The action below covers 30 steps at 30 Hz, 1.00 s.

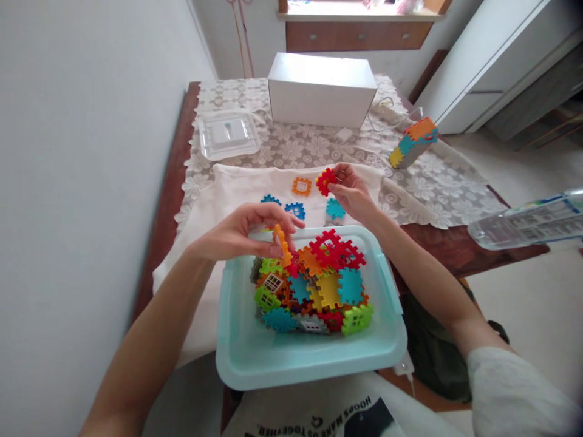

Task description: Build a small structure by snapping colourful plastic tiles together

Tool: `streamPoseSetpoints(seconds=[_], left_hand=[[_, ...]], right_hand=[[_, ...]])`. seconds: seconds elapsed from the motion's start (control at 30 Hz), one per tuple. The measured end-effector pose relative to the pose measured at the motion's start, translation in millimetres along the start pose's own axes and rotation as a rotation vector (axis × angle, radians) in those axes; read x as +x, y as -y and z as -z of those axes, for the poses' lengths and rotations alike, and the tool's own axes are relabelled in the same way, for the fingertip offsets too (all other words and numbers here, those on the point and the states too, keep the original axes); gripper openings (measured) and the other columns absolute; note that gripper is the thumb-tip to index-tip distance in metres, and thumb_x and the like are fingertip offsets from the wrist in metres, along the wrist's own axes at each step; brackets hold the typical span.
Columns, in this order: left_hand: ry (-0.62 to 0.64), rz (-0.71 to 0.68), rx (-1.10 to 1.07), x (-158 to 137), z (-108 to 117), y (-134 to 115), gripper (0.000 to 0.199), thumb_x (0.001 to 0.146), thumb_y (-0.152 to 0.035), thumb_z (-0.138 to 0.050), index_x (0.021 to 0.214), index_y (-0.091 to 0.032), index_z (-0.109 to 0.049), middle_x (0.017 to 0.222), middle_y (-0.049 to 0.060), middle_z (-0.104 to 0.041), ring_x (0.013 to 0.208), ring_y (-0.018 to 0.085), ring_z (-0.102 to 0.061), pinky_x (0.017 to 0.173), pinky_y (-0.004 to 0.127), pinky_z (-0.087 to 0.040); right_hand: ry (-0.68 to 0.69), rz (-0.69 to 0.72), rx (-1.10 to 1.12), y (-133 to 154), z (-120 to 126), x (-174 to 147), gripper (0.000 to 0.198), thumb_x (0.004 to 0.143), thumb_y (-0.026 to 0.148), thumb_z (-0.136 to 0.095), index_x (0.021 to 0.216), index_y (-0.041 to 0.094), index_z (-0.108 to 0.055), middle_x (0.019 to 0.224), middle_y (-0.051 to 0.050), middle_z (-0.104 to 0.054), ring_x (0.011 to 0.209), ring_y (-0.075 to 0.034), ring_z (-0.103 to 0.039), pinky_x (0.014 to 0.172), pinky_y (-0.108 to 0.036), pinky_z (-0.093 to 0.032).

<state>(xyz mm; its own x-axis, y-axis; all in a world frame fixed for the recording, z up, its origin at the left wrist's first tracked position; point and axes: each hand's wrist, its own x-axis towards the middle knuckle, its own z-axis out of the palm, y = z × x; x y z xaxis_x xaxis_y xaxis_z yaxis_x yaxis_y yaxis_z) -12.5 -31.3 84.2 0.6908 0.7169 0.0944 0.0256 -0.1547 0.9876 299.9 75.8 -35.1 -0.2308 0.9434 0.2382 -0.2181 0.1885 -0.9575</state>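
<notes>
My left hand (pixel 248 233) is closed on an orange interlocking tile (pixel 283 246), held on edge over the near-left part of a pale turquoise tub (pixel 310 361). Inside the tub is a heap of notched plastic tiles in red, orange, yellow, blue, green and grey, some with window grids. Pinched in my right hand (pixel 353 189) is a red tile (pixel 325 181) with yellow on it, raised beyond the tub's far rim. On the white cloth near it lie an orange window tile (pixel 301 186), a blue window tile (pixel 296 211) and a turquoise tile (pixel 334 209).
A white box (pixel 322 91) stands at the back of the table, with a clear plastic lid (pixel 228 135) to its left. An assembled tile block (pixel 413 143) is at the right. A plastic bottle (pixel 528 218) lies near the right edge. A wall rises along the left.
</notes>
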Motion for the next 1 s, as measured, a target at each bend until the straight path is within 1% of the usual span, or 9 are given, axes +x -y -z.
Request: streamPoseSetpoints(seconds=[0.17, 0.3, 0.43, 0.53, 0.63, 0.7, 0.77, 0.9, 1.0], left_hand=[[0.163, -0.010, -0.028, 5, 3, 1, 0.030, 0.087, -0.031, -0.097, 0.115, -0.022, -0.089, 0.107, 0.013, -0.091, 0.136, 0.040, -0.080, 0.128, 0.060, -0.058], [0.117, 0.010, -0.136, 4, 4, 10, 0.026, 0.087, -0.019, -0.090, 0.113, -0.020, -0.090, 0.108, 0.011, -0.092, 0.116, 0.032, -0.087, 0.126, 0.053, -0.060], [0.019, 0.043, -0.171, 4, 2, 12, 0.025, 0.078, -0.011, -0.091, 0.102, -0.020, -0.089, 0.101, 0.009, -0.092, 0.105, 0.029, -0.088, 0.114, 0.046, -0.066], [-0.048, 0.064, -0.195, 4, -1, 11, 0.025, 0.073, -0.009, -0.089, 0.095, -0.020, -0.088, 0.098, 0.008, -0.092, 0.102, 0.028, -0.087, 0.103, 0.042, -0.069], [-0.095, 0.086, -0.258, 3, -1, 15, 0.025, 0.070, -0.011, -0.088, 0.092, -0.022, -0.087, 0.095, 0.007, -0.091, 0.101, 0.030, -0.087, 0.102, 0.046, -0.070], [-0.135, 0.086, -0.323, 3, 0, 24, 0.024, 0.071, -0.019, -0.086, 0.094, -0.023, -0.087, 0.096, 0.008, -0.091, 0.103, 0.034, -0.088, 0.105, 0.054, -0.070], [-0.233, 0.057, -0.335, 6, 3, 38, 0.022, 0.076, -0.029, -0.082, 0.097, -0.025, -0.086, 0.099, 0.009, -0.091, 0.107, 0.038, -0.087, 0.111, 0.062, -0.067], [-0.520, -0.031, 0.153, 16, 13, 75, 0.033, 0.092, -0.041, -0.073, 0.117, -0.025, -0.086, 0.131, 0.011, -0.089, 0.144, 0.039, -0.075, 0.134, 0.067, -0.049], [-0.389, 0.130, 0.747, 21, 21, 101, 0.061, 0.091, -0.045, -0.082, 0.148, -0.024, -0.079, 0.176, 0.015, -0.062, 0.175, 0.048, -0.039, 0.144, 0.080, -0.015]], right_hand=[[0.004, -0.030, 0.244, 17, -2, -1, 0.051, 0.071, 0.031, -0.102, 0.109, 0.032, -0.068, 0.106, 0.003, -0.078, 0.093, -0.016, -0.075, 0.083, -0.027, -0.068], [0.127, -0.043, 0.378, 41, -1, -12, 0.052, 0.074, 0.033, -0.105, 0.114, 0.034, -0.072, 0.105, 0.004, -0.079, 0.087, -0.016, -0.077, 0.078, -0.028, -0.070], [0.463, -0.023, 0.385, 67, -2, -25, 0.037, 0.080, 0.040, -0.103, 0.107, 0.032, -0.078, 0.093, 0.002, -0.080, 0.081, -0.020, -0.081, 0.077, -0.037, -0.074], [0.736, 0.075, 0.305, 75, -4, -27, 0.033, 0.084, 0.058, -0.098, 0.088, 0.030, -0.081, 0.086, -0.003, -0.081, 0.095, -0.030, -0.086, 0.094, -0.052, -0.074], [0.576, 0.157, 0.217, 68, -8, -23, 0.036, 0.096, 0.069, -0.082, 0.092, 0.033, -0.084, 0.103, -0.004, -0.086, 0.116, -0.034, -0.084, 0.118, -0.064, -0.064], [0.408, 0.174, 0.042, 55, -10, -21, 0.034, 0.106, 0.066, -0.072, 0.115, 0.036, -0.086, 0.127, -0.004, -0.086, 0.131, -0.033, -0.080, 0.127, -0.065, -0.057], [0.375, 0.189, -0.273, 39, -11, -21, 0.045, 0.106, 0.064, -0.074, 0.141, 0.036, -0.080, 0.156, -0.008, -0.076, 0.151, -0.034, -0.068, 0.136, -0.066, -0.047], [0.574, 0.187, -0.850, 16, -11, -21, 0.061, 0.105, 0.052, -0.079, 0.162, 0.035, -0.068, 0.182, -0.010, -0.054, 0.176, -0.038, -0.039, 0.146, -0.072, -0.023], [0.721, 0.226, -0.931, 13, -9, -20, 0.048, 0.109, 0.039, -0.073, 0.156, 0.031, -0.073, 0.172, -0.012, -0.065, 0.169, -0.036, -0.049, 0.143, -0.065, -0.035]])
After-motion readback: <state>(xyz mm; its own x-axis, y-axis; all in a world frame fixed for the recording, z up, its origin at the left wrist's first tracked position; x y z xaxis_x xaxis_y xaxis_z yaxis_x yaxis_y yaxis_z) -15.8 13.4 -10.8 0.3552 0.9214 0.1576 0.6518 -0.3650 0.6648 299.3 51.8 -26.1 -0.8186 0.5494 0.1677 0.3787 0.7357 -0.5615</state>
